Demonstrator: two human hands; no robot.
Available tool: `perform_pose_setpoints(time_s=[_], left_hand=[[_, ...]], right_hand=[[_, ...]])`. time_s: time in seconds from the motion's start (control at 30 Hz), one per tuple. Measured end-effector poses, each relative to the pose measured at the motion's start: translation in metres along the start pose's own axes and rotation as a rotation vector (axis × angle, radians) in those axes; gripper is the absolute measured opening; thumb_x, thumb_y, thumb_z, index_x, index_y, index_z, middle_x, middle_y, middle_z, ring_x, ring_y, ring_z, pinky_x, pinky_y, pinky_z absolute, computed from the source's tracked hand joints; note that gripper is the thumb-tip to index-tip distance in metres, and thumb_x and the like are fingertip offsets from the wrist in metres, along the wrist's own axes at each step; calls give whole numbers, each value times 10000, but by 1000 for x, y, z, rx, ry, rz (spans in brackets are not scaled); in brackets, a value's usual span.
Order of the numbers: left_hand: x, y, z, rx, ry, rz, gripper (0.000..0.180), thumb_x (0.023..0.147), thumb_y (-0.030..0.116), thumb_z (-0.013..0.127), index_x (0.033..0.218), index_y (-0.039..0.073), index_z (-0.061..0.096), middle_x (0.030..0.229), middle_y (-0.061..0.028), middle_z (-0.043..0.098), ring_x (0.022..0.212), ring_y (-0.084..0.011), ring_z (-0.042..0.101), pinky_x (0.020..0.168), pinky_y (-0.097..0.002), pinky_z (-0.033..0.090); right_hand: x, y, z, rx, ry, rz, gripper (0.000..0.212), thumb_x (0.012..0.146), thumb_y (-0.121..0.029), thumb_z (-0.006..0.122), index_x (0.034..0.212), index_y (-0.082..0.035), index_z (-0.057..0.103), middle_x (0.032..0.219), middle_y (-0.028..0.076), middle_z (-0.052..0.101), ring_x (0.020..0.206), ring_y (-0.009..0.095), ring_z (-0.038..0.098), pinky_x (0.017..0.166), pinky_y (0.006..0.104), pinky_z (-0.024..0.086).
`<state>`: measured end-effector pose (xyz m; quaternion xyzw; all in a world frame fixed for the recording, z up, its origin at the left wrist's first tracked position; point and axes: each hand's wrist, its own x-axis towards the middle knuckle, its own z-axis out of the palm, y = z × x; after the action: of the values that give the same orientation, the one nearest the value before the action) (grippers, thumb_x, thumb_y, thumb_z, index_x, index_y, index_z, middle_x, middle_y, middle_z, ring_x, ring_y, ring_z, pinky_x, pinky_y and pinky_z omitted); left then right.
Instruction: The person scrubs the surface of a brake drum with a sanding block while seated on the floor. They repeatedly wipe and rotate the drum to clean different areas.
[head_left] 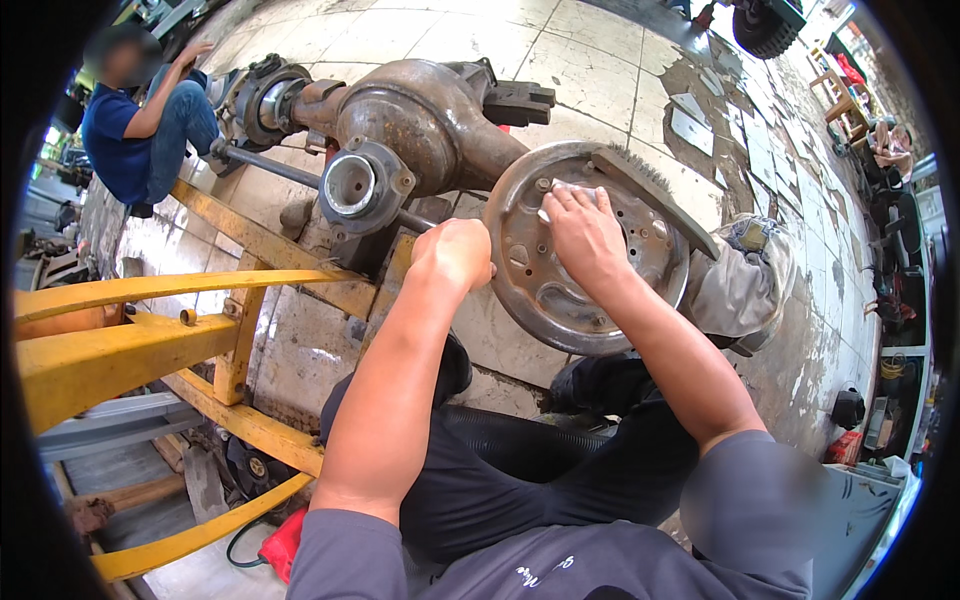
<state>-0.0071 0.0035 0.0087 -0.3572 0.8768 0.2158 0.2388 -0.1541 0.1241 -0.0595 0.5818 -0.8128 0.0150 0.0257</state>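
Observation:
A round metal brake backing plate (525, 285), rusty and worn, stands tilted at the end of a large axle housing (400, 110). My left hand (453, 253) is closed at the plate's left rim, apparently gripping it; its fingertips are hidden. On the plate's upper face, my right hand (588, 232) presses a small white cloth (548, 212) under its fingers. A wire brush (668, 205) with a long handle lies across the plate's upper right edge, bristles outward. Left of the plate, the housing's round flange (352, 190) faces up beside a metal rod (270, 165).
A yellow metal frame (130, 350) fills the left side. Another person (150, 130) squats at the far left by the axle's other end. A grey cloth bundle (745, 280) is right of the plate. Broken tiles (690, 130) lie on the floor beyond; shelves (905, 350) line the right.

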Motion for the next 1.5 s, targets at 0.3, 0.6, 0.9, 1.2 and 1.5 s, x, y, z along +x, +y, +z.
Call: perform_pose_setpoints(time_s=[0.3,0.6,0.9,1.2,1.5], left_hand=[[1,1,-2,1,-22,2,363,834,292,755,1043,-1,716,1091,-195,694,1067,-326,655,921,-416,519],[-1,2,-5,-11,-38,-19,363,851,287,745,1077,6,710,1126,-189,689,1094,-325,648,934,-416,516],[0,1,-6,-16,-41,-24,384,848,293,748,1099,5,701,1128,-187,690,1092,-322,650,930,-418,519],[1,1,-4,-1,-30,-37,401,834,306,759,1090,3,702,1131,-197,686,1099,-327,646,931,-421,518],[5,3,-5,-9,-32,-18,374,832,286,753,1094,23,709,1121,-171,697,1076,-326,658,911,-423,531]], right_hand=[[1,8,6,-21,56,-45,336,951,-137,501,1251,-5,575,1371,173,548,1318,345,482,1108,500,357],[-12,27,-60,568,122,153,297,987,-232,519,1131,-16,662,1163,188,667,1093,354,628,928,457,481],[-46,30,-56,771,-395,25,396,926,-275,664,1231,-52,546,1118,163,650,1074,268,618,937,367,464],[-45,60,-72,354,20,182,476,901,-257,670,1325,-87,536,1238,225,567,1175,373,538,1009,455,439],[-51,126,-55,98,-76,543,624,833,-170,671,1408,-108,437,1243,198,607,1174,375,571,1001,453,447]])
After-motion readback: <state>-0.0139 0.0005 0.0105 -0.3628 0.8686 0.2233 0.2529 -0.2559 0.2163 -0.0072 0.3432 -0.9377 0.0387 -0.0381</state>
